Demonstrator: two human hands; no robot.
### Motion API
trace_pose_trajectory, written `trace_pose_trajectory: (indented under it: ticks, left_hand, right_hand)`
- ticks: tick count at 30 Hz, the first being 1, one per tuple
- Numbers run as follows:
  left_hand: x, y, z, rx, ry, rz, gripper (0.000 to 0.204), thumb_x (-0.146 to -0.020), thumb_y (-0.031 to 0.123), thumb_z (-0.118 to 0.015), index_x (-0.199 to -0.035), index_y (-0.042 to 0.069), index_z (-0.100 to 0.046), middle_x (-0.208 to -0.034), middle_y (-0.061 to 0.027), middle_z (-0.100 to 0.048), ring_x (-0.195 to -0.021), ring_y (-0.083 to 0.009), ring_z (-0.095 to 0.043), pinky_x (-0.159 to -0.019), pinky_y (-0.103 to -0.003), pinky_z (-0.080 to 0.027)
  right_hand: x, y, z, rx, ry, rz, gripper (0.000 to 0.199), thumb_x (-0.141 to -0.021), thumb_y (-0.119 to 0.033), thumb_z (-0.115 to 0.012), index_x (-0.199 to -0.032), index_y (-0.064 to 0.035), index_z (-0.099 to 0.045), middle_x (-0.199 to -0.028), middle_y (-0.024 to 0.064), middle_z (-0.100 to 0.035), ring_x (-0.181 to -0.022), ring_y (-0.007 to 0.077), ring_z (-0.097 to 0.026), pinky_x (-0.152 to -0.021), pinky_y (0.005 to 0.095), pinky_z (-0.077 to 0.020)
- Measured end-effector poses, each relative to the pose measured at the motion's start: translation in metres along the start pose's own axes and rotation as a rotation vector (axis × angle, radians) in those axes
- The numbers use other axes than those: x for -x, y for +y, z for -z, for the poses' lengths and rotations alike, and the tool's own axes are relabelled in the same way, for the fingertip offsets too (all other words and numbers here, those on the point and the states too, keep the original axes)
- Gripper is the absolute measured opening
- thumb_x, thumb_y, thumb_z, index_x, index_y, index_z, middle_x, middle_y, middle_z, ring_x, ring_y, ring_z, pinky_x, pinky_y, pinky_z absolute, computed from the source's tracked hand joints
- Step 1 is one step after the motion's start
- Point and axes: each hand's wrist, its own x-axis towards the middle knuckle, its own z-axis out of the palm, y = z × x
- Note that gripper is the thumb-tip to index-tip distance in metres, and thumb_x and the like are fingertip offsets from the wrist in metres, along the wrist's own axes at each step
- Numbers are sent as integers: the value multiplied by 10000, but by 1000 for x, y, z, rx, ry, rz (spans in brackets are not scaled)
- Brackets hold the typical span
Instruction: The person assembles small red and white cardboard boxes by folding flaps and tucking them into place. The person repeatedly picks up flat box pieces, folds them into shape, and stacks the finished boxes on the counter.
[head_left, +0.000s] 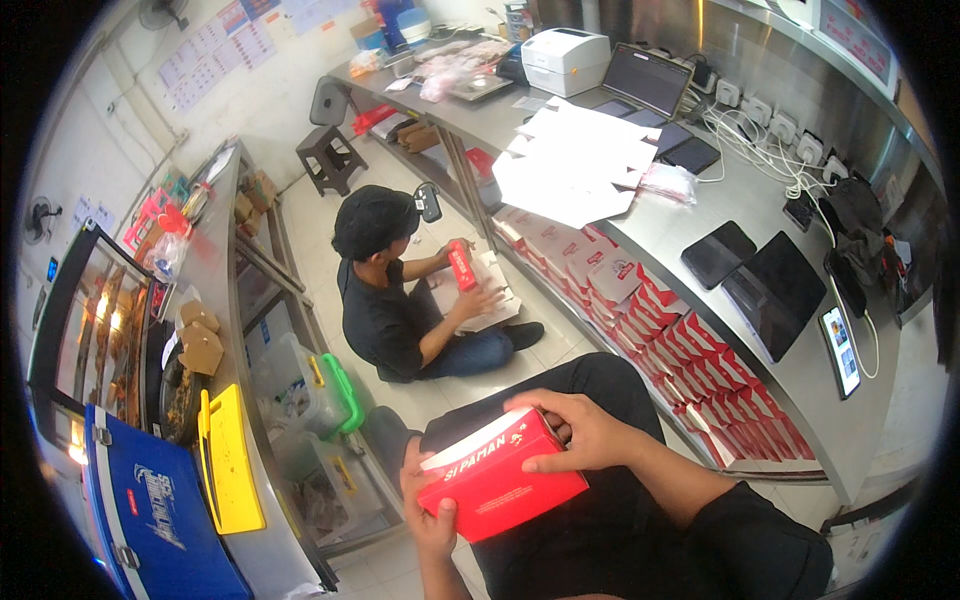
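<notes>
A red cardboard box (520, 492) with white lettering and a white upper panel is held over my lap. My left hand (428, 505) grips its left end, the thumb on the red front face. My right hand (585, 432) closes around the right end, the thumb on the front and the fingers over the top and side. The far side of the box is hidden. Beyond my knees, a person in a black cap and shirt (385, 300) sits on the floor, holding a smaller-looking red box (462, 266) over pale flat cardboard (490, 293).
Rows of stacked red-and-white boxes (690, 370) fill the shelf under the right steel counter (640, 235). White cardboard sheets (575, 165), tablets (718, 255), a laptop (648, 82) and a printer (565, 62) lie on it. At left stand a blue cooler (165, 510) and a yellow board (232, 460).
</notes>
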Motion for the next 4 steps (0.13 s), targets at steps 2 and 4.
trace_pose_trajectory:
  ticks: [2,4]
  left_hand:
    - [-2,5,-1,-24,9,33,526,-910,525,-770,-1199,101,-653,-1638,-302,-359,-1477,-408,-408,-1201,-520,-303]
    - [-1,7,-1,-13,25,70,544,-905,541,-767,-1223,114,-656,-1644,-281,-365,-1487,-369,-406,-1217,-530,-274]
  right_hand:
    - [0,-7,-3,-144,10,-95,677,-860,-315,-879,-1414,-95,-559,-1210,93,-696,-1048,168,-678,-874,309,-556]
    - [1,4,-3,-80,-21,-66,778,-856,-342,-883,-1489,-118,-490,-1276,96,-674,-1103,184,-678,-919,280,-546]
